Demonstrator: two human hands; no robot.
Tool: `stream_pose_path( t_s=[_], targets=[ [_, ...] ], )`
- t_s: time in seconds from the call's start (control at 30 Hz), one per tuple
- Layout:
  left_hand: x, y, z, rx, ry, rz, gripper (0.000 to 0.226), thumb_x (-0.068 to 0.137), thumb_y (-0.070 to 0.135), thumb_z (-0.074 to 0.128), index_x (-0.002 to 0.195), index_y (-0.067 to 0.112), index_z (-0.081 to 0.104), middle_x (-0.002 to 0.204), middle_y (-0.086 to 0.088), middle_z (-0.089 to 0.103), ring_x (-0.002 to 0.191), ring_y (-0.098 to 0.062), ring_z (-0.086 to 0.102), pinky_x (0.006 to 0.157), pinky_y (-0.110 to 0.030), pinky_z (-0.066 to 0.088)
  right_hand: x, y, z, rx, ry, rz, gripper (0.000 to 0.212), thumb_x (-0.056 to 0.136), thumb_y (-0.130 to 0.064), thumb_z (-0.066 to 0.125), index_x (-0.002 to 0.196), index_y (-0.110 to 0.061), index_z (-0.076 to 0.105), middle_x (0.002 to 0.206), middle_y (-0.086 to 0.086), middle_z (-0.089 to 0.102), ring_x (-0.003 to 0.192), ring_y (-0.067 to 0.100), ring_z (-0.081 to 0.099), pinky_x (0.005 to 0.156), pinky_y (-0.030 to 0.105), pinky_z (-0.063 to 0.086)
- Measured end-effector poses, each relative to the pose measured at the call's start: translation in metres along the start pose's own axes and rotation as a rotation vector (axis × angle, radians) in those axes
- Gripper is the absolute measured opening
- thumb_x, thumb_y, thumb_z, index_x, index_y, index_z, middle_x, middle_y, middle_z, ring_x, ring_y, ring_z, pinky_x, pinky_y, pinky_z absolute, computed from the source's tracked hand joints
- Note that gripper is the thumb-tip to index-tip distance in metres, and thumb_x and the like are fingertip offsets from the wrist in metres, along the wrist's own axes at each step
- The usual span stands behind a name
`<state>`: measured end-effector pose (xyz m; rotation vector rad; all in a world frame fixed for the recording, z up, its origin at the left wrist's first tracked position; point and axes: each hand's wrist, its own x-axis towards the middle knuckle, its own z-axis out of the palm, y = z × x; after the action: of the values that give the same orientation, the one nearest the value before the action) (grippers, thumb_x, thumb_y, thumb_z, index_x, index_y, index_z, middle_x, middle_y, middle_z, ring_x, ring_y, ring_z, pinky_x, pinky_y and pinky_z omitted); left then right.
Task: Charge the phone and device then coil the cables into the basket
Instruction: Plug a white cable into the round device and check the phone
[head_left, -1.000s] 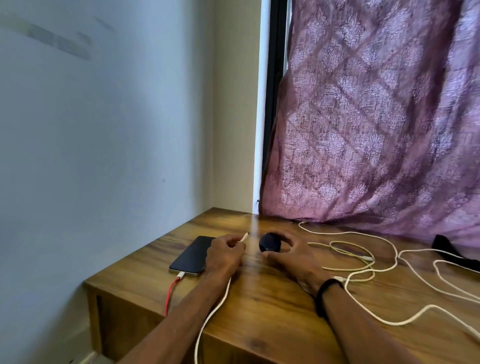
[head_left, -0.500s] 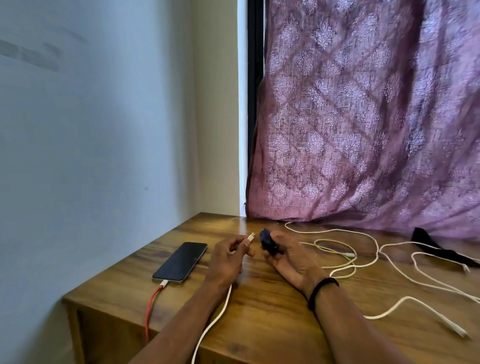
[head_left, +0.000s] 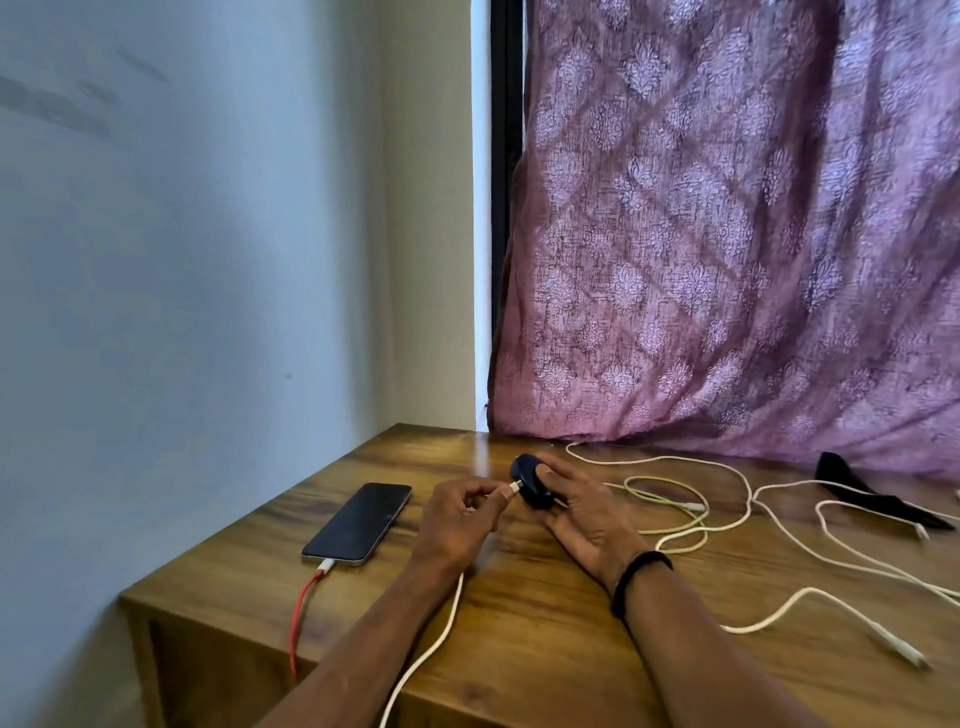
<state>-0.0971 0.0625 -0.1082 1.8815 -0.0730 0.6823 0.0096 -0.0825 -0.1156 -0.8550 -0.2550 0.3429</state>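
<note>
A black phone (head_left: 358, 522) lies face up on the wooden table (head_left: 545, 623) at the left, with a red cable (head_left: 300, 618) plugged into its near end. My right hand (head_left: 582, 512) holds a small dark rounded device (head_left: 529, 480) tilted just above the table. My left hand (head_left: 457, 519) pinches the plug of a white cable (head_left: 434, 642), and the plug tip touches the device's side. That cable trails back over the table's front edge. No basket is in view.
Several loose white and yellowish cables (head_left: 691, 514) sprawl over the table's right half. A black strap-like object (head_left: 872, 496) lies at the far right. A purple curtain (head_left: 727, 234) hangs behind the table, and a pale wall (head_left: 182, 286) closes the left side.
My right hand lifted the dark device off the table and tilted it. My left hand brought the white plug up to the device's side. The view shifted, so the phone sits further left.
</note>
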Motion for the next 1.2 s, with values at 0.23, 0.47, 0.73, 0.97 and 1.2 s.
stream_pose_path(
  t_s=[0.23,0.47,0.73,0.97,1.2],
  targets=[
    [-0.002,0.002,0.0,0.011,-0.014,-0.014,0.017,0.1,0.026,0.063,0.098,0.015,0.077,0.068,0.006,0.065,0.055,0.005,0.055,0.055,-0.01,0.042,0.002,0.002,-0.002,0.005,-0.005,-0.007,0.059,0.076,-0.002,0.078,0.132,0.005,0.064,0.131,0.029,0.067,0.108,0.035,0.07,0.078,0.043,0.064],
    [-0.002,0.004,0.0,0.006,-0.025,-0.038,0.018,0.101,0.026,0.061,0.102,0.014,0.076,0.069,0.007,0.063,0.054,0.006,0.053,0.052,-0.009,0.04,0.0,0.001,-0.001,0.029,-0.002,0.017,0.052,0.082,-0.001,0.074,0.132,0.007,0.064,0.131,0.029,0.067,0.097,0.03,0.077,0.074,0.038,0.064],
    [-0.003,0.001,-0.001,0.109,0.003,-0.073,0.019,0.099,0.032,0.064,0.097,0.018,0.077,0.07,0.006,0.068,0.055,0.006,0.058,0.055,-0.01,0.044,-0.003,0.001,0.001,-0.05,-0.004,-0.013,0.037,0.088,0.006,0.072,0.125,0.003,0.067,0.124,0.026,0.072,0.117,0.038,0.069,0.098,0.05,0.057],
    [-0.003,0.001,-0.003,0.116,-0.022,-0.093,0.019,0.099,0.034,0.064,0.098,0.019,0.077,0.071,0.005,0.069,0.054,0.005,0.058,0.057,-0.012,0.042,-0.012,0.0,0.007,-0.139,0.029,-0.065,0.035,0.088,0.005,0.075,0.122,0.0,0.069,0.118,0.021,0.076,0.112,0.035,0.073,0.099,0.049,0.058],
    [-0.004,0.004,-0.002,0.111,-0.016,-0.086,0.017,0.099,0.03,0.064,0.096,0.02,0.077,0.069,0.006,0.069,0.053,0.005,0.057,0.055,-0.011,0.042,-0.011,0.0,0.01,-0.13,0.045,-0.046,0.027,0.091,-0.002,0.073,0.118,0.004,0.07,0.124,0.023,0.071,0.112,0.039,0.071,0.077,0.039,0.066]
  ],
)
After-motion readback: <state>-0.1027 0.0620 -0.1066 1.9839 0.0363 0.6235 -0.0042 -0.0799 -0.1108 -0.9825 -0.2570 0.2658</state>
